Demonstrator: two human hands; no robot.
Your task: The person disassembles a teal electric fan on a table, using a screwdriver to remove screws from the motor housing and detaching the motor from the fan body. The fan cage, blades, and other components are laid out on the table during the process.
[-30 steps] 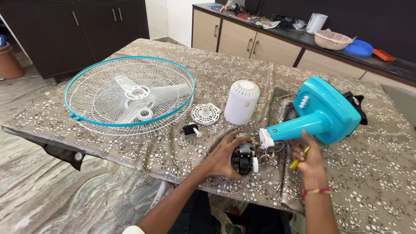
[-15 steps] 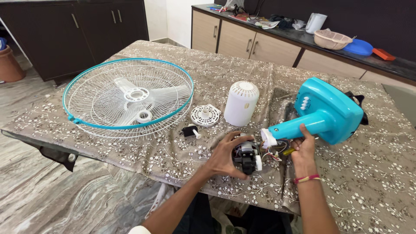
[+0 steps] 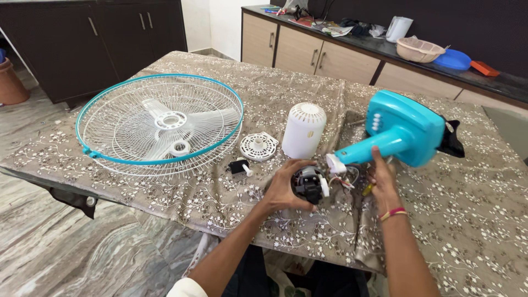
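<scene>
My left hand (image 3: 285,190) grips a black fan motor (image 3: 309,185) just above the patterned tablecloth (image 3: 220,192). Coloured wires (image 3: 342,182) run from the motor to the white end of a turquoise fan stand (image 3: 404,129), which lies on its side and is tipped up. My right hand (image 3: 380,179) presses a thumb against the stand's neck and holds a small yellow-handled screwdriver (image 3: 367,189). A white motor cover (image 3: 303,130) stands upright behind the motor.
A turquoise-rimmed fan guard (image 3: 159,121) with white blades lies on the left of the table. A white round plate (image 3: 258,146) and a small black part (image 3: 240,166) lie near the motor. A counter (image 3: 495,82) behind holds a basket, lids and clutter.
My right hand moved up from the table to the stand's neck and tipped the stand up and left. My left hand lifted and turned the motor slightly.
</scene>
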